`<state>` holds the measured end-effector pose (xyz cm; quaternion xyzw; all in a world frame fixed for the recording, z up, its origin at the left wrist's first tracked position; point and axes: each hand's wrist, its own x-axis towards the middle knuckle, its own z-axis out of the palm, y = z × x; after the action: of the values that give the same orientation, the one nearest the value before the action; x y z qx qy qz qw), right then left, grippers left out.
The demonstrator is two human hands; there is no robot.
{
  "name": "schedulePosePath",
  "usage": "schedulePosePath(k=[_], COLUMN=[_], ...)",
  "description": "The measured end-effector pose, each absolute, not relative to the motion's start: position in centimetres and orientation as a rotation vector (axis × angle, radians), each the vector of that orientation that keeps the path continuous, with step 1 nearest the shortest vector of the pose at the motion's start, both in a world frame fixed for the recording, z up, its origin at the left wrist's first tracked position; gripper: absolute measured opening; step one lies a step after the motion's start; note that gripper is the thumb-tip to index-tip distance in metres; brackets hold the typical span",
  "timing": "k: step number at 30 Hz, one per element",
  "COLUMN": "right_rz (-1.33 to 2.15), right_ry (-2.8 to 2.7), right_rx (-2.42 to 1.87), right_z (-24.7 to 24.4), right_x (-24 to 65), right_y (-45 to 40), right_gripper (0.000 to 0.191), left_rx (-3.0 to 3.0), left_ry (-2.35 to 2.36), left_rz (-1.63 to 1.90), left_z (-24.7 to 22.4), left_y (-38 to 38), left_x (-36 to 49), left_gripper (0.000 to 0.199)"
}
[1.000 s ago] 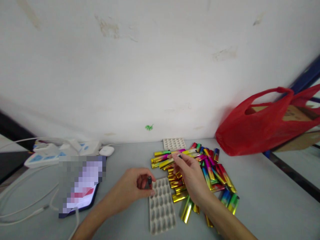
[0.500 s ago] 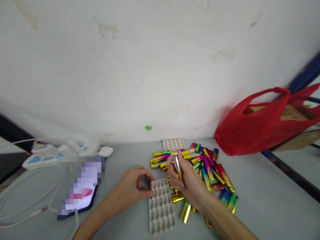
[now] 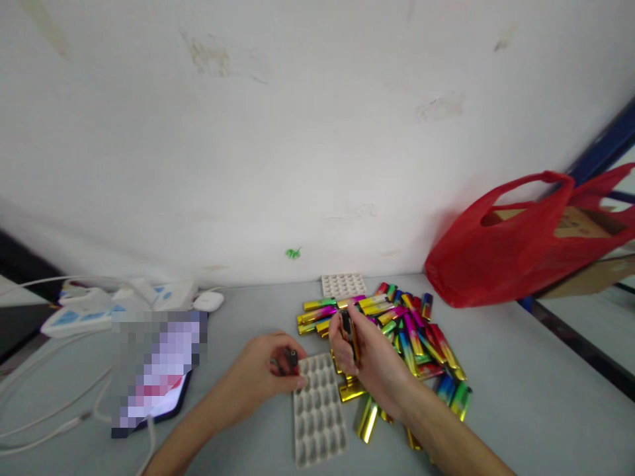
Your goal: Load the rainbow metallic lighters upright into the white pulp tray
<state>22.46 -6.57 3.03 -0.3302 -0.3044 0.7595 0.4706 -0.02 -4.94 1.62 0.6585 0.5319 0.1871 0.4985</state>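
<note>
Our left hand (image 3: 270,367) is curling at six o'clock, thumb and fingers closing around a small dark piece, its forearm slanting in from seven. Our right hand (image 3: 362,344) is gripping a shiny tube, fingers wrapping round it, wrist bending, forearm rising from five o'clock.

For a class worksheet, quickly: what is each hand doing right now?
Left hand: closed on a small dark piece.
Right hand: closed around a shiny tube with a dark end.
</note>
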Motion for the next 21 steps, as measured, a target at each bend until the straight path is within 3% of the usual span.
schedulePosePath(k=[21], right_rz=[1.909], right_ry=[-0.642], right_rx=[-0.668], right_z=[2.76], right_x=[22.79], right_y=[-6.12], right_gripper=[0.052], left_rx=[1.564], left_ry=[1.253], left_rz=[0.471], left_z=[1.39], left_y=[-4.88], left_x=[0.04], left_gripper=[0.031])
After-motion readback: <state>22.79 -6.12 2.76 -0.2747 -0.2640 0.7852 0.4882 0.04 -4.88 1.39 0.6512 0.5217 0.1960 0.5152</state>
